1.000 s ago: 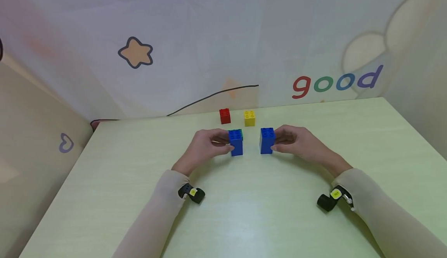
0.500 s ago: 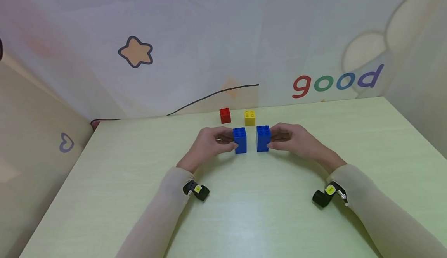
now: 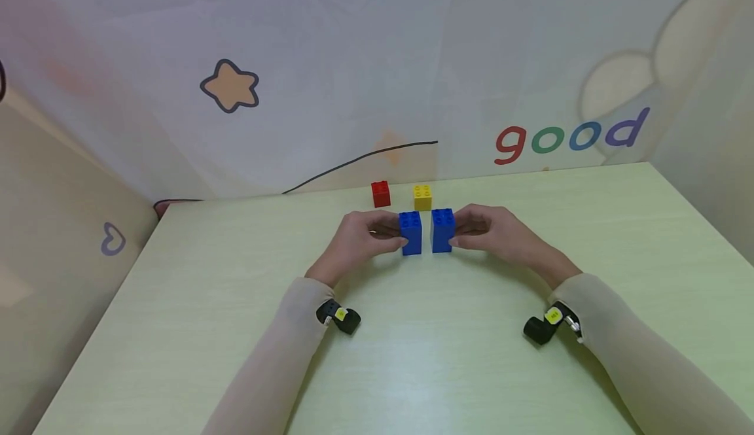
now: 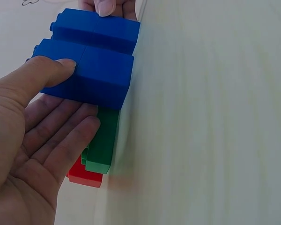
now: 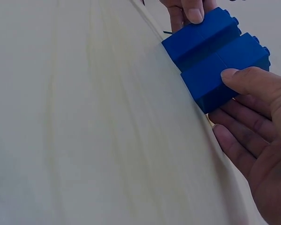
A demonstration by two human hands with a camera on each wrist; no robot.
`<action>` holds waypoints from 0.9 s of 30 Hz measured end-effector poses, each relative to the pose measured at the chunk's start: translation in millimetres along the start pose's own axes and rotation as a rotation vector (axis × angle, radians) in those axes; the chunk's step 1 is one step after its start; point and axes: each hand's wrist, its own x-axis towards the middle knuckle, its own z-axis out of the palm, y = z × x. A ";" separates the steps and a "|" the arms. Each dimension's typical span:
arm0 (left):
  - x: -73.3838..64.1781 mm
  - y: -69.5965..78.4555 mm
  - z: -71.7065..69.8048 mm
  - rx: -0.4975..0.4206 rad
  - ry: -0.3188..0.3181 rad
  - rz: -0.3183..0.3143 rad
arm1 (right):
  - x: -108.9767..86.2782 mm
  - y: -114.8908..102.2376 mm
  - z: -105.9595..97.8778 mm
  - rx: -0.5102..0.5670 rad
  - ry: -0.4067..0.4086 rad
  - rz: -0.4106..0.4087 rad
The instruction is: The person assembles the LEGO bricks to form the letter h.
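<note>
My left hand (image 3: 366, 237) pinches an upright stack of two blue toy bricks (image 3: 411, 235) between thumb and fingers. Across a narrow gap, my right hand (image 3: 497, 231) pinches a matching blue stack (image 3: 442, 232) from its right side. A seam across each stack shows in both wrist views. Studs on both stacks point up. In the left wrist view a green brick (image 4: 104, 145) stands beyond the left fingers; the head view hides it behind the left blue stack.
Behind the hands, a red brick (image 3: 381, 194) and a yellow brick (image 3: 422, 197) stand near the back edge of the pale table (image 3: 412, 356). A printed cloth backdrop (image 3: 353, 82) rises behind that edge.
Both hands have drawn closer together, the left moving right and the right moving slightly left, each with its blue stack. The gap has narrowed, and the green brick has dropped out of the head view.
</note>
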 end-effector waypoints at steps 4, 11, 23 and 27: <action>0.4 0.7 1.1 -0.016 0.000 -0.007 | 0.0 0.4 -0.1 0.005 -0.002 0.000; 0.1 0.8 1.9 -0.032 0.004 -0.010 | 0.7 1.2 0.8 0.009 0.001 -0.004; -0.7 1.9 3.9 -0.019 0.007 -0.013 | 0.4 0.8 1.0 0.009 0.001 0.002; -0.2 2.9 3.6 -0.005 0.001 -0.015 | -0.1 0.5 1.0 0.011 0.001 0.000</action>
